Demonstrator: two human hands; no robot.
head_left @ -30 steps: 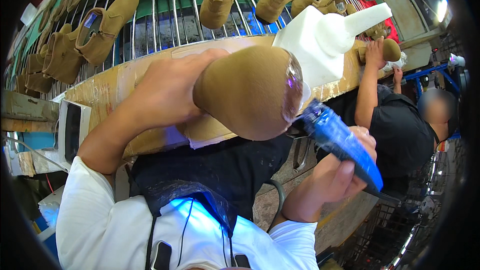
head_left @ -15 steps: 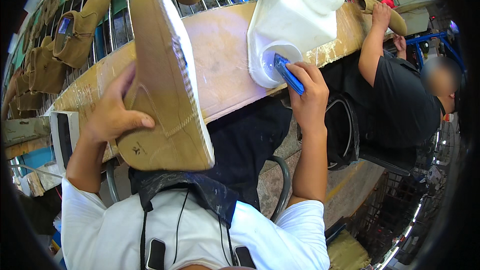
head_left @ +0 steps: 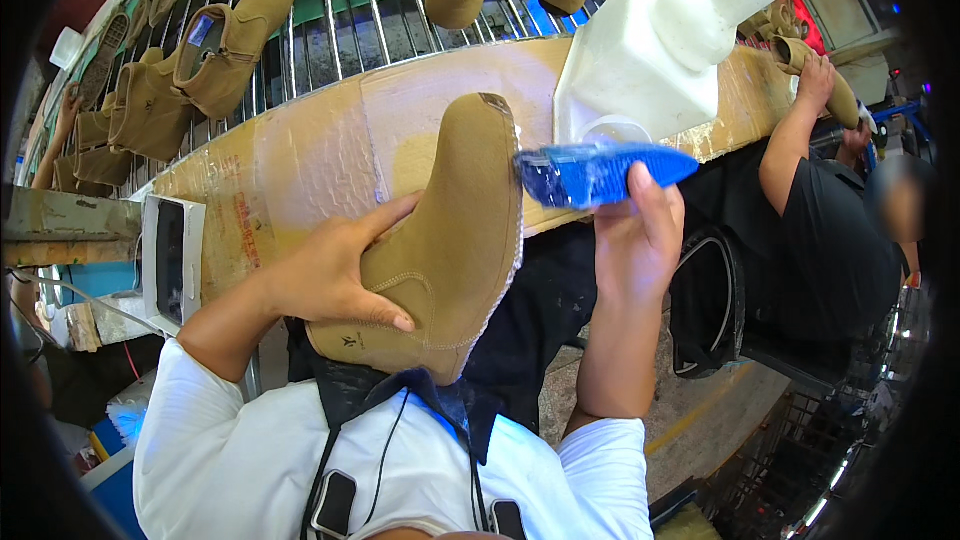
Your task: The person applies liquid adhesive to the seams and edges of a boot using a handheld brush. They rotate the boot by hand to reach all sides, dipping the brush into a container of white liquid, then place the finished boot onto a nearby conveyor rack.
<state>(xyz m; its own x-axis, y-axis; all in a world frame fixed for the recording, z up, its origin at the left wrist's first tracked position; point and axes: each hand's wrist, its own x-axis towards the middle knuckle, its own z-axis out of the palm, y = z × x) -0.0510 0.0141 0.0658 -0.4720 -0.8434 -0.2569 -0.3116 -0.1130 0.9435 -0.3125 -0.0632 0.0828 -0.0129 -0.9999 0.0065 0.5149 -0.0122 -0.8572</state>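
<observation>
A tan boot (head_left: 450, 230) rests against my lap, its toe pointing up and away. My left hand (head_left: 325, 275) is closed around its shaft, thumb across the near side. White stitching runs along the boot's right edge, by the sole. My right hand (head_left: 640, 240) pinches a flat blue brush (head_left: 610, 175), held sideways. The brush's wet, dark tip is at that stitched edge near the toe; touching or just short of it, I cannot tell. Behind the brush stands a white plastic dispenser (head_left: 640, 60) with a long spout; its round cup is mostly hidden by brush and hand.
A cardboard-covered bench edge (head_left: 310, 155) curves across in front of me. Beyond it, tan boots (head_left: 225, 55) stand on a metal bar rack (head_left: 360, 0). At the right sits a co-worker (head_left: 840, 250) holding another boot. A white box-shaped device (head_left: 175, 260) is at the left.
The brush has come out of the dispenser's cup and over to the boot's edge. The boot has tilted and moved right, showing more of its side. The view has shifted too.
</observation>
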